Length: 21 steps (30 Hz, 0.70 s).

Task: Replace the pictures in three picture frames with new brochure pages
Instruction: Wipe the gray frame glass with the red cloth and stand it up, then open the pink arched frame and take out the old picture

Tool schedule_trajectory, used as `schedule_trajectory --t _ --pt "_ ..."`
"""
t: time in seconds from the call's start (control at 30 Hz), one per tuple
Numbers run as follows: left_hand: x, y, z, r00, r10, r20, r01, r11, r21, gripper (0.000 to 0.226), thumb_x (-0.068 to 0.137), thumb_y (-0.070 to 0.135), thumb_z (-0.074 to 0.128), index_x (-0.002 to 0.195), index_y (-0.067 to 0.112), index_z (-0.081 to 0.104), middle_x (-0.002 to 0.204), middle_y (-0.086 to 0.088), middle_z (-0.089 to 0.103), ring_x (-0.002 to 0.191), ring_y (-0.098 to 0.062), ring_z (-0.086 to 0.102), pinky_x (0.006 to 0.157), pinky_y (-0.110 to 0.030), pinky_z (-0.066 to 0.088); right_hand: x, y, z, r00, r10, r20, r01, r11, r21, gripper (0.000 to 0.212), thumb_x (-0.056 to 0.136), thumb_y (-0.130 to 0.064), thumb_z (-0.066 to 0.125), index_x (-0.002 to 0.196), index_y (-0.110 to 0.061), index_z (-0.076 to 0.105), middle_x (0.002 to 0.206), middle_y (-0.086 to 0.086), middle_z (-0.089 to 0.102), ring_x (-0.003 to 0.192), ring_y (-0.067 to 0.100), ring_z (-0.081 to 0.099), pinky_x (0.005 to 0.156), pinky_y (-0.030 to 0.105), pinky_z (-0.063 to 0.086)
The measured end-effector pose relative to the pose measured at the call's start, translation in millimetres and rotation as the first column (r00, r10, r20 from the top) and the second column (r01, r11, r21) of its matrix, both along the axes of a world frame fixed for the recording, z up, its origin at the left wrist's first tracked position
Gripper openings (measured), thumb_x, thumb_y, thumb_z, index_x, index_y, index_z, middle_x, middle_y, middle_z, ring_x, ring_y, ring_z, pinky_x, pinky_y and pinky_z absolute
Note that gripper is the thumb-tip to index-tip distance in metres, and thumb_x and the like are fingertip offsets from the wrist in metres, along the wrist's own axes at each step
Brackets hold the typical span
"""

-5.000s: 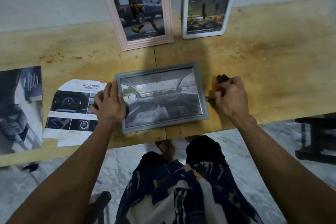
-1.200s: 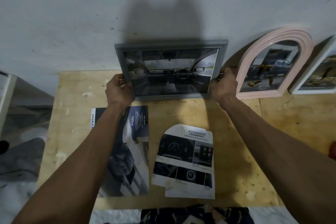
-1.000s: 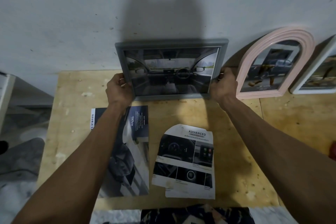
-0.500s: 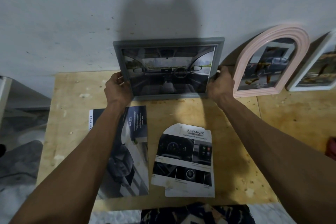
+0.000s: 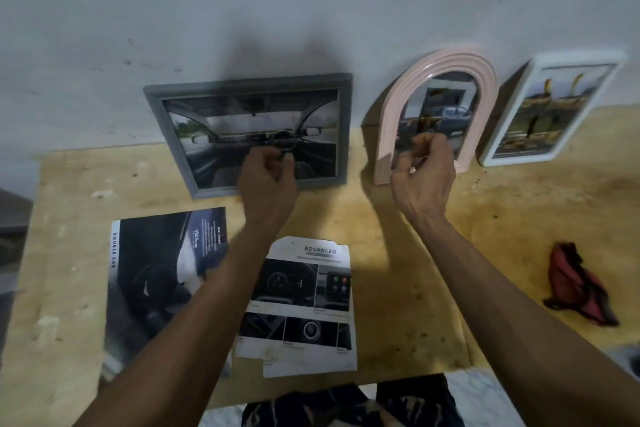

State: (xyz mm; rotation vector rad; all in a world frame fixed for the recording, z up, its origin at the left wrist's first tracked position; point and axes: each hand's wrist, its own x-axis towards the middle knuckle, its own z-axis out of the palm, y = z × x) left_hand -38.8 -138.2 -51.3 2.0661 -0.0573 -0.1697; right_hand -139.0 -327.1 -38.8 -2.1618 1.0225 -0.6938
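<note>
Frames point(image 5: 249, 132) against wall, brochure pages point(image 5: 304, 305), red cloth point(image 5: 575, 284)

The left hand point(image 5: 268, 177) covers the lower middle of the grey frame point(image 5: 249, 83). The right hand point(image 5: 424, 170) hides the pink arched frame's point(image 5: 485, 80) lower picture. Forearms cross both brochure pages point(image 5: 152, 274). Small print is unreadable.

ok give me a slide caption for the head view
Grey frame, pink arched frame and white frame lean against the wall; both hands are off them.
</note>
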Motion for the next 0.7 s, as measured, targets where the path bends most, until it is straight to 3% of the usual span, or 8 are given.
schedule_trajectory --t 0.17,0.3,0.4,0.47,0.57,0.7 --pt "-32 -76 5 0.976 -0.213 -0.050 0.215 0.975 0.051 0.022 0.099 0.022 0.057 0.114 0.007 0.063 0.093 0.000 0.065 0.087 -0.015 0.060 0.082 -0.027 0.048 -30 -75 0 0.992 -0.094 -0.080 0.097 0.994 0.039 0.041 0.088 -0.013 0.053 0.129 -0.011 0.049 0.126 0.013 0.050 0.113 0.027 0.051 0.096 0.037 0.045" --pt "-43 -129 11 0.959 -0.241 -0.152 0.256 0.962 0.091 0.037 0.101 0.023 0.051 0.135 0.008 0.054 0.119 -0.005 0.065 0.107 -0.020 0.060 0.089 -0.029 0.046 -35 -126 0 0.988 0.000 -0.155 0.023 0.989 0.144 0.056 0.091 -0.021 0.048 0.145 -0.007 0.037 0.138 0.014 0.049 0.127 0.030 0.047 0.104 0.037 0.042" --pt "-38 -153 2 0.952 -0.262 -0.157 0.285 0.948 0.144 0.037 0.100 0.024 0.048 0.134 0.012 0.053 0.126 -0.007 0.064 0.114 -0.027 0.061 0.092 -0.037 0.050 -34 -154 -1 0.970 0.145 -0.196 -0.088 0.958 0.272 0.066 0.087 -0.022 0.052 0.147 -0.005 0.030 0.137 0.017 0.052 0.121 0.036 0.052 0.091 0.039 0.043" --pt "-34 -165 -5 0.953 -0.235 -0.189 0.263 0.955 0.136 0.034 0.101 0.021 0.045 0.132 0.012 0.054 0.125 -0.008 0.065 0.113 -0.027 0.062 0.095 -0.045 0.053 -33 -165 -4 0.940 0.266 -0.213 -0.191 0.929 0.316 0.062 0.091 -0.019 0.050 0.148 -0.006 0.028 0.133 0.017 0.053 0.113 0.035 0.056 0.081 0.037 0.041" --pt "-38 -179 -8 0.974 -0.114 -0.197 0.141 0.982 0.125 0.023 0.102 0.012 0.045 0.120 0.007 0.057 0.108 -0.009 0.066 0.100 -0.027 0.064 0.086 -0.036 0.053 -31 -179 -6 0.922 0.324 -0.213 -0.230 0.899 0.372 0.043 0.095 -0.003 0.045 0.138 -0.008 0.037 0.109 0.009 0.053 0.096 0.025 0.052 0.072 0.031 0.036" --pt "-55 -185 0 0.989 0.008 -0.151 0.009 0.993 0.116 0.020 0.102 0.013 0.048 0.117 0.005 0.059 0.105 -0.010 0.066 0.094 -0.024 0.061 0.083 -0.032 0.049 -39 -189 -8 0.905 0.394 -0.157 -0.308 0.865 0.396 0.030 0.096 -0.004 0.048 0.126 -0.008 0.045 0.105 0.006 0.056 0.094 0.023 0.057 0.068 0.033 0.045"
